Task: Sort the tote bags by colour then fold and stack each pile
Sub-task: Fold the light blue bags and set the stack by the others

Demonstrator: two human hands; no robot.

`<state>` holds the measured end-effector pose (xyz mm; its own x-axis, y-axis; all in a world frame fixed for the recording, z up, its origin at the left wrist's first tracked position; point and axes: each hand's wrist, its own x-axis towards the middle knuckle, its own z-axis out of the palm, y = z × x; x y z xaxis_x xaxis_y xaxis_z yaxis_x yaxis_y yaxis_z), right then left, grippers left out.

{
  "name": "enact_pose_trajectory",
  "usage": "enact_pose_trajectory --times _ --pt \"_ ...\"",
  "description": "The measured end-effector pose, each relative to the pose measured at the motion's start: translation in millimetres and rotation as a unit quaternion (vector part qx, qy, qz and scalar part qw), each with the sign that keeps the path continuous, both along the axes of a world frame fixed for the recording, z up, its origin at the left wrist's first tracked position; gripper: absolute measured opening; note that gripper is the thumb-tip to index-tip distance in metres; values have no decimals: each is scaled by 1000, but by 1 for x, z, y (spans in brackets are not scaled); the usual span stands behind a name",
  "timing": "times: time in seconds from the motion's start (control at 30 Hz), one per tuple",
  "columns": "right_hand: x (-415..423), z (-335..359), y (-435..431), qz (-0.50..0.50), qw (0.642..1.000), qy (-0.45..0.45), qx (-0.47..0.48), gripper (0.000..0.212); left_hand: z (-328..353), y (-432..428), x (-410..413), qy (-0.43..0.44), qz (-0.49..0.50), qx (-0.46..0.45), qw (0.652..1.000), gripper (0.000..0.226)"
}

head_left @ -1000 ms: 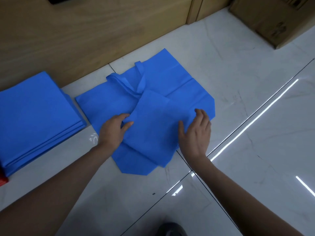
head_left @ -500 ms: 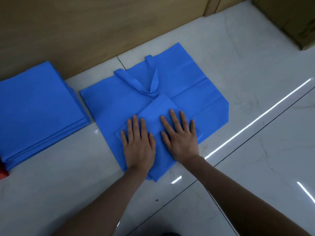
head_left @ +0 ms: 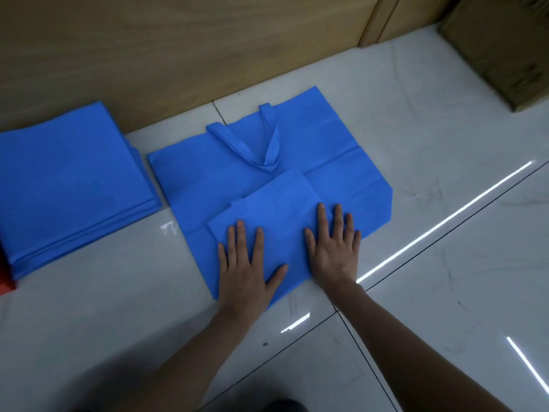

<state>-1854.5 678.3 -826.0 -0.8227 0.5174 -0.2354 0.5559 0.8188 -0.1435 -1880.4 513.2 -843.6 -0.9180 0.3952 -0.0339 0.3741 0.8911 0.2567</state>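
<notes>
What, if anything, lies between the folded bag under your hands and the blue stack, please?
Nothing visible blocks it: only the spread-out bag beneath and a strip of floor separate the folded bag from the stack.

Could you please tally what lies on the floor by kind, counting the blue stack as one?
Stack of blue bags: 1
Spread blue bag: 1
Folded blue bag: 1
Red item: 1
Cardboard box: 1
Total: 5

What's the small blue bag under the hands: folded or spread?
Folded: the small blue bag is a compact square, pressed flat by the left hand and right hand, atop a larger tote lying spread, handles showing.
</notes>
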Motion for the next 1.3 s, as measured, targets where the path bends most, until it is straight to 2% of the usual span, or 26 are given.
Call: enact_pose_trajectory --times 0.07,0.17,0.27,0.33,0.4,0.5,0.57,0.63,0.73,0.87,1.0,1.07,1.13,1.23,1.3 --pt "-5 6 -4 -8 1000 -25 0 69 9 -1 6 -11 50 56 997 74" --pt "-6 20 -14 -44 999 5 -1 60 27 -6 13 -38 129 187 973 49" --pt "4 33 -25 -126 986 41 -100 70 36 -26 5 -131 216 340 906 24" --pt "10 38 -30 -196 956 56 -211 71 45 -43 -6 -200 256 427 844 22" --pt "17 46 -36 -247 917 75 -303 57 61 -58 -13 -260 254 484 796 16" --pt "23 63 -46 -280 855 123 -419 34 89 -81 -15 -294 190 506 788 22" --pt "20 82 -55 -244 844 158 -451 19 100 -101 -19 -302 147 514 789 27" --pt "7 100 -67 -194 842 179 -471 14 110 -124 -27 -259 141 497 816 30" --pt "-30 121 -98 -138 828 182 -511 6 120 -155 -47 -117 174 450 868 31" --pt "-98 129 -152 -92 811 197 -543 16 130 -192 -73 18 225 365 903 33" --pt "-157 121 -199 -74 822 200 -528 32 110 -219 -100 93 154 91 979 89" --pt "-177 109 -215 -87 827 187 -523 37 97 -229 -114 90 91 -13 992 95" --pt "-184 99 -220 -70 856 184 -478 41 87 -234 -121 94 47 -59 993 86" --pt "-192 84 -216 61 931 173 -315 50 74 -239 -131 76 59 -91 991 85" --pt "-196 74 -213 139 943 129 -274 53 67 -236 -135 70 74 -111 989 80"
